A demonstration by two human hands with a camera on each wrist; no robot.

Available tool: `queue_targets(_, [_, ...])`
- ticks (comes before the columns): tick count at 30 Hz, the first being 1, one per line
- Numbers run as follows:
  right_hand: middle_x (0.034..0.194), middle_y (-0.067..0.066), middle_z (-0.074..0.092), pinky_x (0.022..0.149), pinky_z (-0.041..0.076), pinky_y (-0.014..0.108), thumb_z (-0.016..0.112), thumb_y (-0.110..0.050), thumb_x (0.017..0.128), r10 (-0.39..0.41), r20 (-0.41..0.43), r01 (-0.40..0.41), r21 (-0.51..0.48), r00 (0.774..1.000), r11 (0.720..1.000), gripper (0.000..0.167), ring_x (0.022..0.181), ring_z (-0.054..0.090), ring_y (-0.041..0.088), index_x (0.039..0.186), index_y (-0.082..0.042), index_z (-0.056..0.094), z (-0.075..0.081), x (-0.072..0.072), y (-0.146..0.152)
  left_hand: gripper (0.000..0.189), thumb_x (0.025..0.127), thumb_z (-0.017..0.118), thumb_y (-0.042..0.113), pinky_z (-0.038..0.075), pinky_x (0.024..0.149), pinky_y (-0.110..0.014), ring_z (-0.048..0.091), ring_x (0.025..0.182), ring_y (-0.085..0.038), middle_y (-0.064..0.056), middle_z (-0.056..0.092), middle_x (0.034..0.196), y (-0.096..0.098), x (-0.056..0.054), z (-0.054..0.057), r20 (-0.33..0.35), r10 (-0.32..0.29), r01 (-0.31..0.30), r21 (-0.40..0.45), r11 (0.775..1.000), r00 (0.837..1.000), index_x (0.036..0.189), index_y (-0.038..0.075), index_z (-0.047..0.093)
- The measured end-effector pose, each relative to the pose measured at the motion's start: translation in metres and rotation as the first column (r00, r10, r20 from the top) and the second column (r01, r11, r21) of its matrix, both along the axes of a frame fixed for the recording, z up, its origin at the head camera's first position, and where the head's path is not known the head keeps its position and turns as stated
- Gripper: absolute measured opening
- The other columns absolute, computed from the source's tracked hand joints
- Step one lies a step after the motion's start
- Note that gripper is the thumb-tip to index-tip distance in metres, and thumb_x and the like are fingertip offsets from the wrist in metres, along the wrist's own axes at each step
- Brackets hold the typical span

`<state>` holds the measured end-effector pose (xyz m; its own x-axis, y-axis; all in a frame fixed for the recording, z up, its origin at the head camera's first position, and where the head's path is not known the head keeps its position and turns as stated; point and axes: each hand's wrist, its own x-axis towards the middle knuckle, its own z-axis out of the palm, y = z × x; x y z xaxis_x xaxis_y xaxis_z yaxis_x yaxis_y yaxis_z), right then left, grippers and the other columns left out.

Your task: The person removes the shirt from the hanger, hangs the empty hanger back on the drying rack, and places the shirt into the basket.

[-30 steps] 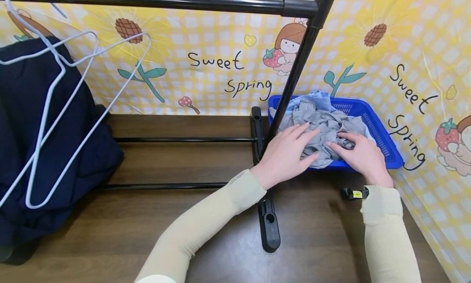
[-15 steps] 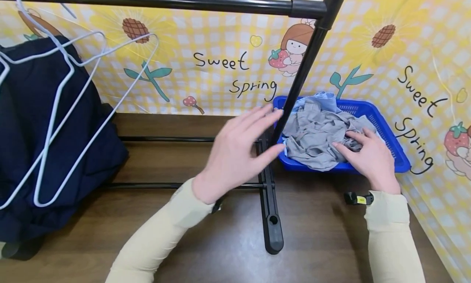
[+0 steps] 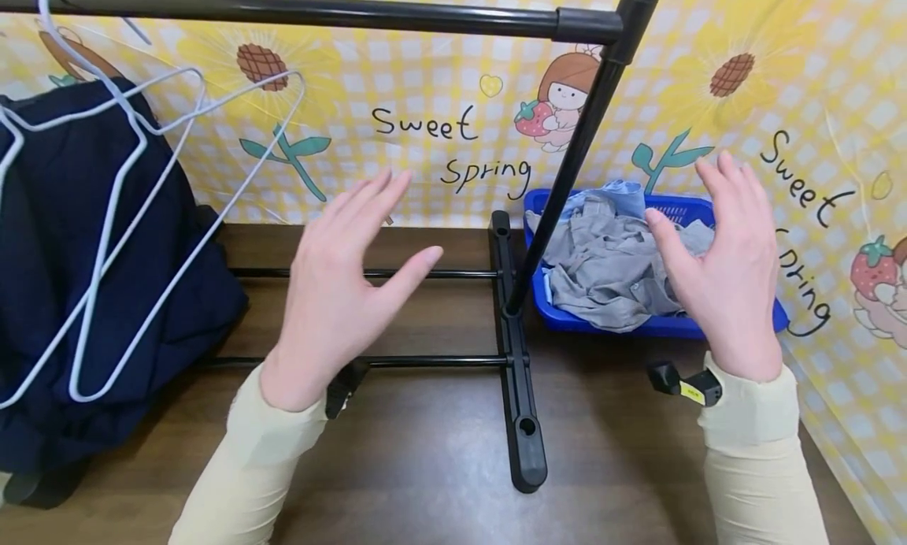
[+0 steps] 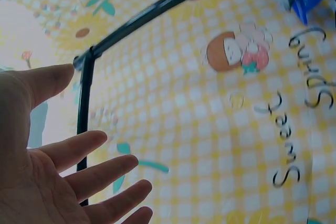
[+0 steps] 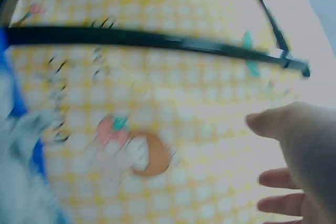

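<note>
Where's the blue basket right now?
In the head view, the blue basket is on the right, just right of the rack's black foot, holding gray cloth and partly hidden behind the right hand.

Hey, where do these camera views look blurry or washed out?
Head: basket mostly sharp, pale sheen on the floor; left wrist: bright, washed-out patch beside the left hand; right wrist: clothes and rail blurred, upper right overexposed.

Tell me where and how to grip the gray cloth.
Probably best from above: pinch the gray cloth by a loose fold near its middle. It lies crumpled in the open-topped blue basket, whose walls hinder a sideways approach.
</note>
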<state>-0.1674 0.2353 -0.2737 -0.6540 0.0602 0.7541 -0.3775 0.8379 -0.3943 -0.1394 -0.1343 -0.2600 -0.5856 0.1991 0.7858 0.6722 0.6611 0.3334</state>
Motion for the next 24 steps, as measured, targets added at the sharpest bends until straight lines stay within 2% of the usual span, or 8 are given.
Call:
queue_targets(2, [0.154, 0.008, 0.047, 0.120, 0.020, 0.041, 0.071, -0.039, 0.093, 0.038, -0.097, -0.039, -0.011, 0.995, 0.999, 0.063, 0.146, 0.034, 0.021, 0.143, -0.004, 0.058, 0.012, 0.005, -0.014, 0.064, 0.088, 0.080, 0.034, 0.034, 0.111, -0.054, 0.047, 0.137, -0.031, -0.010, 0.057, 0.144, -0.008, 0.002, 0.001, -0.013, 0.017, -0.017, 0.011, 1.000, 1.000, 0.144, 0.010, 0.060])
queue_targets(5, [0.151, 0.005, 0.050, 0.119, 0.022, 0.040, 0.068, -0.043, 0.093, 0.087, -0.206, -0.095, -0.031, 0.975, 0.995, 0.064, 0.144, 0.037, 0.019, 0.140, -0.001, 0.059, 0.030, 0.013, -0.035, 0.065, 0.087, 0.081, 0.032, 0.034, 0.111, -0.054, 0.047, 0.137, -0.032, -0.011, 0.057, 0.144, -0.019, 0.006, 0.004, -0.025, 0.057, -0.057, 0.017, 0.998, 0.998, 0.143, 0.008, 0.060])
queue_targets(11, [0.147, 0.007, 0.055, 0.118, 0.022, 0.042, 0.066, -0.053, 0.090, 0.203, -0.341, -0.237, -0.059, 0.918, 0.970, 0.072, 0.142, 0.040, 0.020, 0.133, 0.003, 0.062, 0.058, 0.019, -0.076, 0.067, 0.083, 0.084, 0.024, 0.031, 0.114, -0.050, 0.047, 0.137, -0.032, -0.012, 0.056, 0.145, -0.037, 0.017, 0.011, 0.006, 0.138, -0.139, 0.052, 0.989, 0.990, 0.143, 0.007, 0.060])
queue_targets(14, [0.144, 0.008, 0.057, 0.118, 0.022, 0.044, 0.068, -0.053, 0.089, 0.258, -0.401, -0.293, -0.028, 0.879, 0.956, 0.070, 0.142, 0.040, 0.022, 0.131, 0.003, 0.064, 0.070, 0.015, -0.091, 0.067, 0.081, 0.085, 0.020, 0.030, 0.115, -0.050, 0.047, 0.137, -0.033, -0.012, 0.057, 0.144, -0.043, 0.023, 0.016, 0.011, 0.171, -0.171, 0.074, 0.983, 0.985, 0.142, 0.006, 0.061])
queue_targets(17, [0.144, 0.007, 0.058, 0.118, 0.023, 0.045, 0.072, -0.045, 0.088, 0.315, -0.453, -0.346, 0.017, 0.834, 0.938, 0.061, 0.141, 0.041, 0.023, 0.130, 0.000, 0.066, 0.082, 0.011, -0.104, 0.065, 0.084, 0.083, 0.024, 0.029, 0.115, -0.050, 0.046, 0.138, -0.032, -0.012, 0.055, 0.145, -0.050, 0.030, 0.021, -0.002, 0.202, -0.201, 0.080, 0.976, 0.979, 0.142, 0.005, 0.060])
queue_targets(20, [0.143, 0.005, 0.058, 0.118, 0.024, 0.045, 0.074, -0.037, 0.088, 0.376, -0.491, -0.395, 0.071, 0.786, 0.916, 0.054, 0.141, 0.041, 0.023, 0.129, -0.002, 0.067, 0.094, 0.009, -0.118, 0.065, 0.088, 0.077, 0.037, 0.028, 0.116, -0.047, 0.046, 0.139, -0.030, -0.010, 0.054, 0.146, -0.058, 0.036, 0.026, -0.029, 0.238, -0.235, 0.090, 0.968, 0.971, 0.143, 0.007, 0.059])
queue_targets(23, [0.142, 0.011, 0.059, 0.117, 0.026, 0.045, 0.075, -0.033, 0.089, 0.444, -0.507, -0.423, 0.164, 0.739, 0.891, 0.052, 0.141, 0.042, 0.023, 0.129, 0.000, 0.067, 0.105, 0.004, -0.130, 0.068, 0.091, 0.070, 0.051, 0.028, 0.116, -0.045, 0.046, 0.139, -0.026, -0.006, 0.054, 0.146, -0.067, 0.041, 0.032, -0.063, 0.270, -0.262, 0.107, 0.959, 0.961, 0.144, 0.010, 0.059])
queue_targets(24, [0.142, 0.013, 0.059, 0.117, 0.027, 0.044, 0.075, -0.032, 0.090, 0.463, -0.504, -0.423, 0.200, 0.729, 0.884, 0.052, 0.141, 0.041, 0.022, 0.130, 0.000, 0.066, 0.109, 0.003, -0.133, 0.069, 0.091, 0.068, 0.055, 0.028, 0.116, -0.044, 0.046, 0.139, -0.025, -0.004, 0.055, 0.146, -0.069, 0.042, 0.034, -0.071, 0.282, -0.272, 0.119, 0.955, 0.957, 0.144, 0.011, 0.059])
